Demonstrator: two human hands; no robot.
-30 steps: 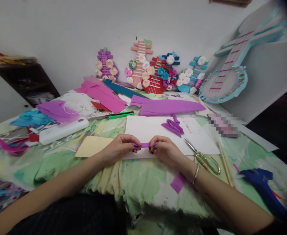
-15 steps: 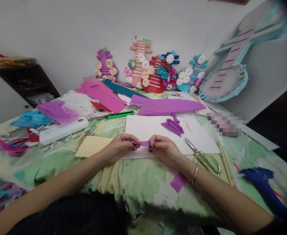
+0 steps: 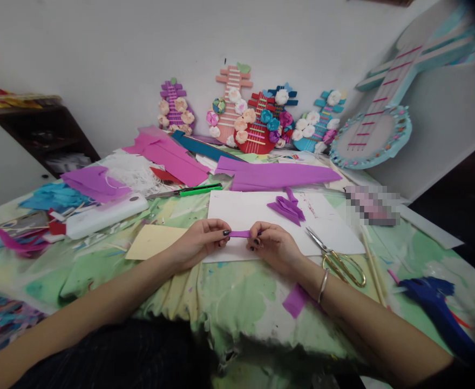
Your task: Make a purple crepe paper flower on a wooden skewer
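A narrow purple foam strip (image 3: 241,234) is stretched between both hands just above the white sheet (image 3: 262,213). My left hand (image 3: 199,242) pinches its left end with curled fingers. My right hand (image 3: 273,246), with a silver bracelet at the wrist, pinches the right end. A folded purple foam piece (image 3: 286,207) lies on the white sheet behind the hands. A small purple scrap (image 3: 294,300) lies on the cloth by my right forearm.
Gold-handled scissors (image 3: 337,259) lie right of my right hand, a blue glue gun (image 3: 432,300) further right. Long purple foam sheets (image 3: 273,175), a green-handled cutter (image 3: 199,189), a cream card (image 3: 152,241) and a white phone (image 3: 103,212) surround the sheet. Flower-covered guitar crafts (image 3: 257,121) lean on the wall.
Both hands have shifted slightly away from me, and the visible strip between them has become shorter. My left fingers have rolled over so the dark nails show.
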